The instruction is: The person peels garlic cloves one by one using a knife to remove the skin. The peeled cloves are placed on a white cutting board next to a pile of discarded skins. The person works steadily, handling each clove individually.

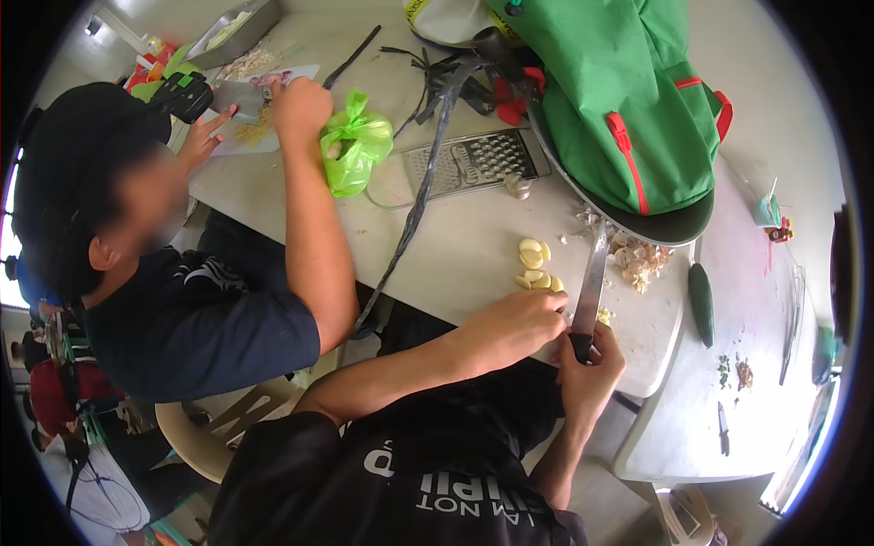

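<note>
My right hand [593, 355], low on the white table, is closed around the black handle of a kitchen knife [590, 280]. Its blade points away from me. Just left of the knife is my left hand [526, 317], fingers bent and fingertips close together; whether they pinch something small is hidden. Peeled garlic cloves [532, 254] lie in two small groups beyond my left hand. Small pale garlic bits [605, 316] show beside the knife, partly behind my right hand. Papery garlic skins [638, 259] are heaped right of the blade. A garlic bulb [517, 185] rests by the grater.
A green bag [628, 102] sits in a large dark pan [655, 228]. Nearby are a metal grater [471, 160], a knotted green plastic bag [355, 147] and a cucumber [700, 304]. At left, a co-worker [225, 321] handles a cleaver [239, 99] over a cutting board. Another knife [723, 428] lies far right.
</note>
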Available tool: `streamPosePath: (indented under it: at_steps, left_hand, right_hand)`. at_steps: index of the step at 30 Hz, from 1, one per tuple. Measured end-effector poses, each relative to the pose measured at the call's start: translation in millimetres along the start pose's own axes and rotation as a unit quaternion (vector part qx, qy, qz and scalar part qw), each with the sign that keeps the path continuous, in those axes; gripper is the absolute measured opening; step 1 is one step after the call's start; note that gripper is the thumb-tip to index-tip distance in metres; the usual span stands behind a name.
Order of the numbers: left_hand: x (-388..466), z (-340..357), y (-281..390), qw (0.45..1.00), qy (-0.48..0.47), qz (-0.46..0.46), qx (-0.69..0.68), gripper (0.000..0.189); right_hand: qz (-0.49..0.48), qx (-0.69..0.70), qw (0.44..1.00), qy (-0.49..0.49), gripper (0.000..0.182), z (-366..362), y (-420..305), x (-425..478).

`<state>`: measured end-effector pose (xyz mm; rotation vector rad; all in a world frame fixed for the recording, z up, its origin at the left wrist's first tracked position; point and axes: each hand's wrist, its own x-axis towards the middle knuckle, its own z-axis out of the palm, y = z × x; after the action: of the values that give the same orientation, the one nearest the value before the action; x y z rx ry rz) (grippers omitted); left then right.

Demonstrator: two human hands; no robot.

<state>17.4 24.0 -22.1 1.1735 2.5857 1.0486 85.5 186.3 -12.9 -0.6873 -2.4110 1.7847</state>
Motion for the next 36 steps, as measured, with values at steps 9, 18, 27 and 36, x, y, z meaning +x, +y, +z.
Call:
streamPosePath:
  at_steps: [9,18,27,36]
  left_hand:
    - [4,-9,0,0.999,-0.013,0.024,0.024,0.013]
    - [-1,0,-1,0.991,0.015,0.073,0.112,0.007]
    - [-1,7,-2,0.997,-0.010,0.039,0.062,0.012]
    - [-2,1,-1,0.999,-0.016,0.031,0.038,0.016]
  right_hand:
    - [-0.006,-0.013,1.000,0.011,0.024,3,-2,-2]
    - [-0.017,-0.013,1.000,0.010,0.021,2,1,-1]
    - [-0.030,-0.038,0.999,0.024,0.022,2,1,-4]
    - [-0.027,-0.028,0.999,0.021,0.021,3,-1,-4]
